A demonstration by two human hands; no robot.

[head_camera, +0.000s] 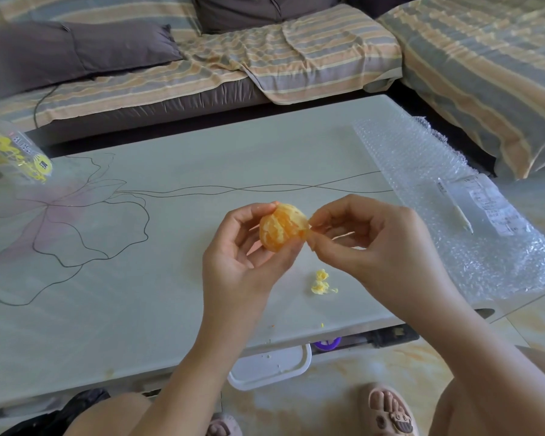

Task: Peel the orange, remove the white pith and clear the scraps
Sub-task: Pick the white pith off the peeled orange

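Left to right: a plastic bag with yellow print at the table's far left corner; the left hand, fingers curled around the peeled orange, which is held above the table; the right hand, fingertips pinched at the fruit's right side, apparently on a strand of pith too fine to make out; a small pile of pith scraps on the table below; bubble wrap bearing a pen. Risk: a hard pull could tear a segment, and loose scraps could scatter off the near edge. Peel pieces are not visible; a white tray below the table is partly hidden.
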